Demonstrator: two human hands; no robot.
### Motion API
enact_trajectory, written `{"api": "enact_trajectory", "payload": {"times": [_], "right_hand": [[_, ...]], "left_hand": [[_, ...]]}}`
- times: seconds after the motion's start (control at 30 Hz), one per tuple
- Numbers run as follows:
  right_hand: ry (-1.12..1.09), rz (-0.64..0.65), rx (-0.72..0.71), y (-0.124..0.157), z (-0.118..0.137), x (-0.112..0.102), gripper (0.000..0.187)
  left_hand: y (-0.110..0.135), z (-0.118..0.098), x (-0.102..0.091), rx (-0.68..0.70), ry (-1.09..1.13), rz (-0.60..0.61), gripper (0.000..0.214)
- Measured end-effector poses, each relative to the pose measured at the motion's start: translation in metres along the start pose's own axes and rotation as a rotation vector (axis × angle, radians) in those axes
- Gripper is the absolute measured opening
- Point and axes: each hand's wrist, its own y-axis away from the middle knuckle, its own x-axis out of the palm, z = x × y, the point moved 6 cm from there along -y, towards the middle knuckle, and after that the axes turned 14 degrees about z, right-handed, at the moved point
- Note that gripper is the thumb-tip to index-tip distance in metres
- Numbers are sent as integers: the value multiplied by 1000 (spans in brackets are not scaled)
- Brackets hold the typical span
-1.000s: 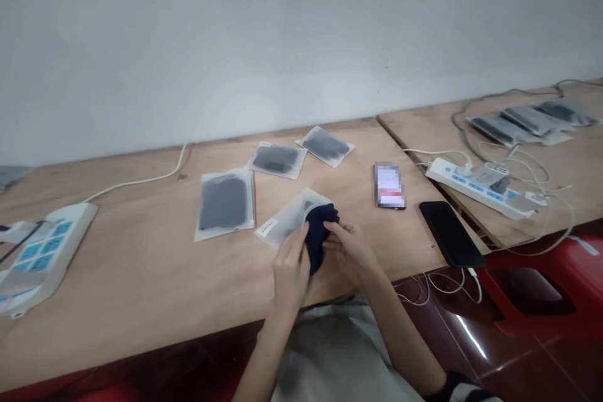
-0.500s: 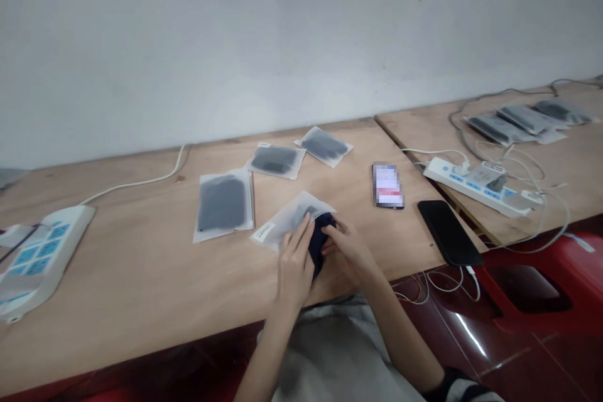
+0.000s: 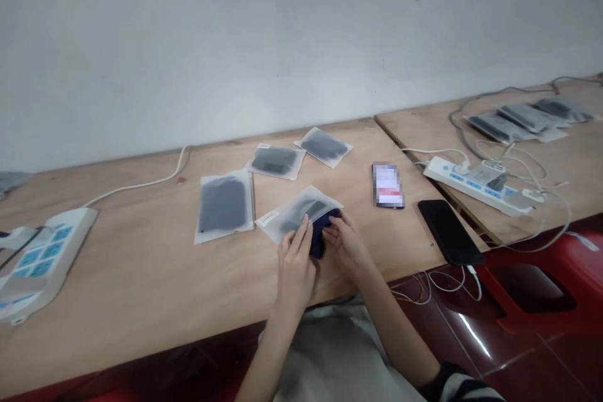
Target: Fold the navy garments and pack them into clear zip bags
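Observation:
A frosted plastic bag (image 3: 287,217) with a white label lies tilted in front of me, its mouth towards my right. Dark navy folded fabric (image 3: 319,242) sticks out of that mouth, and a dark part of it shows through the bag. My left hand (image 3: 296,264) is closed on the near edge of the bag, its fingers along the opening. The fingers of my right hand (image 3: 348,242) are bent and pinch the fabric at the far corner of the mouth. Part of the fabric is hidden behind my fingers.
Filled frosted bags (image 3: 226,204) lie beyond on the wooden table (image 3: 141,276). A lit phone (image 3: 389,185) and a dark phone (image 3: 450,232) lie at right. Power strips (image 3: 478,185) with cables stand at both sides. More filled bags (image 3: 527,118) lie at far right.
More of the navy fabric is inside the bag, and less hangs out towards me. My right hand has shifted slightly away from me with the bag's mouth.

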Motion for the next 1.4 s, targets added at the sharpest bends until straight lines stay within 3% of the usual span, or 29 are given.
{"api": "enact_trajectory", "payload": {"times": [0.2, 0.3, 0.6, 0.83, 1.03, 1.17, 1.4], "right_hand": [[-59, -14, -88, -1, 3, 7, 50], [-90, 12, -100, 0, 10, 13, 48], [-169, -4, -80, 3, 12, 14, 40], [-136, -29, -171, 9, 13, 15, 50], [-176, -49, -65, 10, 7, 17, 47], [-31, -49, -109, 10, 13, 12, 47], [529, -4, -159, 14, 22, 1, 54]], "left_hand": [[-2, -19, -2, 34, -13, -44, 55], [-5, -23, 0, 34, -29, -97, 59], [-10, -7, 4, 47, -45, -248, 56], [-9, -10, 3, 53, -74, -296, 54], [-9, -8, 3, -34, -20, -374, 41], [-6, -4, 3, -12, 17, -371, 37], [-4, 3, -2, -21, 91, -357, 30]]}}
